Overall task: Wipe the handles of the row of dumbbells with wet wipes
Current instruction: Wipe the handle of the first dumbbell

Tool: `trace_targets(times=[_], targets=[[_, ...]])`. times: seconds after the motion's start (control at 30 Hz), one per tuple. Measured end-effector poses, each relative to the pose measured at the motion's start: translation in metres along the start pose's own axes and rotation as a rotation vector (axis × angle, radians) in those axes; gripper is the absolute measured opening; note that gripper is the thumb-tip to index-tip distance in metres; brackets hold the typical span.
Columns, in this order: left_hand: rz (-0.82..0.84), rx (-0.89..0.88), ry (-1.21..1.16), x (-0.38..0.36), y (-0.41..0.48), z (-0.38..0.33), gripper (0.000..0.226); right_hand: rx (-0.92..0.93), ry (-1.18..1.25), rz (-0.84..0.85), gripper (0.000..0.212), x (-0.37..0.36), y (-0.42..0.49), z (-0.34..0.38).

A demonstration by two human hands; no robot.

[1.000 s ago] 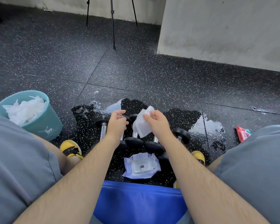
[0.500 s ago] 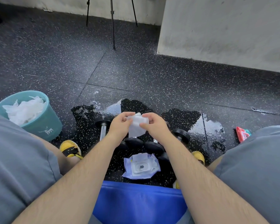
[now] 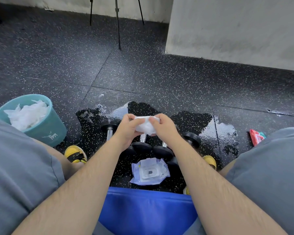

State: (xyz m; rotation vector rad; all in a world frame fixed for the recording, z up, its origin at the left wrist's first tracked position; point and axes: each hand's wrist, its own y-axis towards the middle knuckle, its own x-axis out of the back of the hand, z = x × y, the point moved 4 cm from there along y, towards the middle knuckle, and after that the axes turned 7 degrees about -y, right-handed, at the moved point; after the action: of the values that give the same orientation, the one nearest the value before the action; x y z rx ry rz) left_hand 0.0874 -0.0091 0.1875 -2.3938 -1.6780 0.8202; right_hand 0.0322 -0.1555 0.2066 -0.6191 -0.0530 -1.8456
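Note:
A white wet wipe [image 3: 145, 125] is held between both hands above the row of dumbbells. My left hand [image 3: 126, 131] pinches its left edge and my right hand [image 3: 163, 127] pinches its right edge. Below them several black dumbbells with chrome handles [image 3: 143, 138] lie side by side on the wet floor; the leftmost dumbbell [image 3: 109, 128] shows its handle, the others are partly hidden by my hands. A pack of wet wipes [image 3: 149, 172] lies on the floor just in front of me.
A teal bin [image 3: 47, 129] full of used wipes stands at the left. A red packet [image 3: 256, 136] lies at the right. Tripod legs [image 3: 117, 22] stand at the back, a grey wall block [image 3: 236, 31] at the back right. My yellow shoes [image 3: 75, 154] flank the dumbbells.
The wipe hung from my right hand alone; my left hand came up from the dumbbells and took its other edge. Both hands now hold it folded between them.

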Motion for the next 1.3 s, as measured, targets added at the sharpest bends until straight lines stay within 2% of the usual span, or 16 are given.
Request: trace_targets(times=[0.07, 0.2, 0.33, 0.43, 0.53, 0.67, 0.73, 0.87, 0.93, 1.07, 1.13, 1.23, 1.3], targets=[[-0.019, 0.027, 0.028, -0.001, 0.001, 0.001, 0.035, -0.008, 0.087, -0.014, 0.019, 0.001, -0.002, 0.001], [-0.147, -0.015, 0.148, 0.009, 0.003, 0.007, 0.010, 0.037, 0.078, -0.062, 0.022, -0.005, -0.001, -0.005], [-0.274, -0.065, 0.190, 0.024, 0.005, 0.011, 0.007, 0.072, 0.018, -0.059, 0.016, -0.022, 0.004, -0.008], [-0.328, -0.053, 0.125, 0.029, 0.012, 0.014, 0.015, 0.065, -0.039, -0.063, 0.025, -0.034, 0.011, -0.008], [-0.337, 0.001, 0.031, 0.033, 0.021, 0.019, 0.028, 0.087, -0.127, -0.009, 0.023, -0.049, 0.020, -0.004], [-0.345, 0.068, -0.109, 0.048, 0.033, 0.021, 0.049, 0.069, -0.195, 0.085, 0.039, -0.073, 0.036, -0.009], [-0.367, 0.077, -0.142, 0.058, 0.042, 0.025, 0.036, 0.156, -0.364, 0.129, 0.040, -0.088, 0.048, -0.014], [-0.350, 0.092, -0.206, 0.075, 0.059, 0.042, 0.026, 0.270, -0.608, 0.096, 0.028, -0.116, 0.073, -0.027], [-0.318, 0.103, -0.235, 0.079, 0.065, 0.047, 0.024, 0.261, -0.639, 0.100, 0.029, -0.131, 0.083, -0.038], [-0.407, 0.169, -0.254, 0.102, 0.081, 0.065, 0.011, 0.192, -0.548, 0.083, 0.029, -0.163, 0.096, -0.062], [-0.567, 0.200, -0.144, 0.126, 0.091, 0.079, 0.017, 0.170, -0.525, 0.111, 0.028, -0.181, 0.104, -0.072], [-0.811, 0.159, 0.322, 0.162, 0.098, 0.081, 0.026, 0.162, -0.506, 0.150, 0.031, -0.210, 0.119, -0.082], [-0.839, 0.137, 0.564, 0.186, 0.106, 0.087, 0.030, 0.143, -0.511, 0.177, 0.027, -0.230, 0.132, -0.087]])
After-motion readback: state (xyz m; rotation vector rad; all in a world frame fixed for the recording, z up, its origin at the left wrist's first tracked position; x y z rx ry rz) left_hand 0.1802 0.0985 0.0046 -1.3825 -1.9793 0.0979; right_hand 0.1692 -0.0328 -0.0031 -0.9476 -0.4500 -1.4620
